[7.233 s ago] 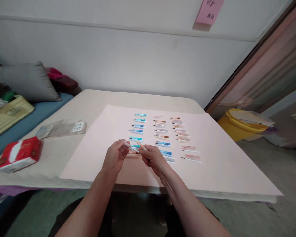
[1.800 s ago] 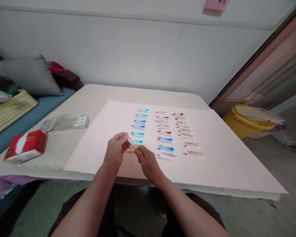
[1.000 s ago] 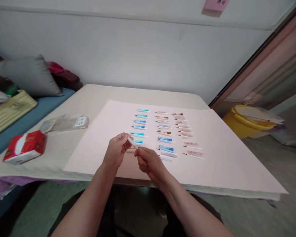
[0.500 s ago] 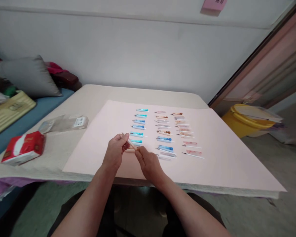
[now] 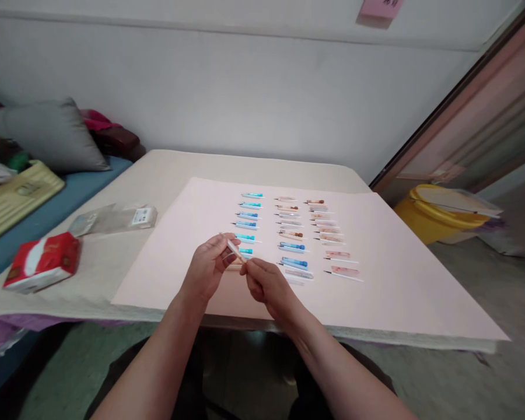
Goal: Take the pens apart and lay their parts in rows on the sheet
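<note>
My left hand (image 5: 207, 268) and my right hand (image 5: 265, 284) meet over the near part of a pink sheet (image 5: 389, 274). Between them they pinch a thin stick-like piece with a white handle (image 5: 233, 248), tilted up to the left. The left fingers grip its upper part, the right fingertips close on its lower end. Just beyond the hands lie three columns of small pieces on sticks: a blue column (image 5: 247, 216), a mixed middle column (image 5: 290, 230) and a pinkish right column (image 5: 330, 239).
The pink sheet covers a beige table (image 5: 166, 175). A red tissue pack (image 5: 41, 261) and a clear plastic packet (image 5: 114, 217) lie at the left. A grey cushion (image 5: 48, 137) is behind them; a yellow bucket (image 5: 437, 217) stands on the floor at right.
The hands stay together at the same spot. The stick's tip has tilted a little higher to the left, and the right fingers have shifted along its lower end.
</note>
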`<control>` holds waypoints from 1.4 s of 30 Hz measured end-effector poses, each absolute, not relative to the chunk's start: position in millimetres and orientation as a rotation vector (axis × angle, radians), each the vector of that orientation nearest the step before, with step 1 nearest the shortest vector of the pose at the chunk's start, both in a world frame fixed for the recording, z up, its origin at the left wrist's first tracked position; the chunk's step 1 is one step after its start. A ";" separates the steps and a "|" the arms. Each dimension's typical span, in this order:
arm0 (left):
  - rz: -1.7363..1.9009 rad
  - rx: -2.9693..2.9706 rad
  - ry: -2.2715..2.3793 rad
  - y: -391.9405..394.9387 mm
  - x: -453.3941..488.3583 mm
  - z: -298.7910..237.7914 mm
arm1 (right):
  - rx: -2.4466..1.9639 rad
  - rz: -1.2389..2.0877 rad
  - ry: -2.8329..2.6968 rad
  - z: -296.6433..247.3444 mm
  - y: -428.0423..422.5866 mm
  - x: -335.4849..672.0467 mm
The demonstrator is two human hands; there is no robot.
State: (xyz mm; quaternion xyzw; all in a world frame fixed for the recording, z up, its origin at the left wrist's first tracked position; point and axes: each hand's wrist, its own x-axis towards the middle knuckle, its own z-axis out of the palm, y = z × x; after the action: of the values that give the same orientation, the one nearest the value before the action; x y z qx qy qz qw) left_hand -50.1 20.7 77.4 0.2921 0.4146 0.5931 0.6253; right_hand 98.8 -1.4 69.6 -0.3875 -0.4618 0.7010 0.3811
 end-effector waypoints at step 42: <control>1.296 0.688 0.910 21.2 -39.8 66.5 | -0.899 1.947 -0.871 64.1 1.2 98.7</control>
State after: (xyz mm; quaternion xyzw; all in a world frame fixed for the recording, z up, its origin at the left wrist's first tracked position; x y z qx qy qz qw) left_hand -39.8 21.2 66.5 0.3028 0.4007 0.5704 0.6499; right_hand 98.7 1.2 64.1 -0.3555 -0.3446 0.7703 0.4018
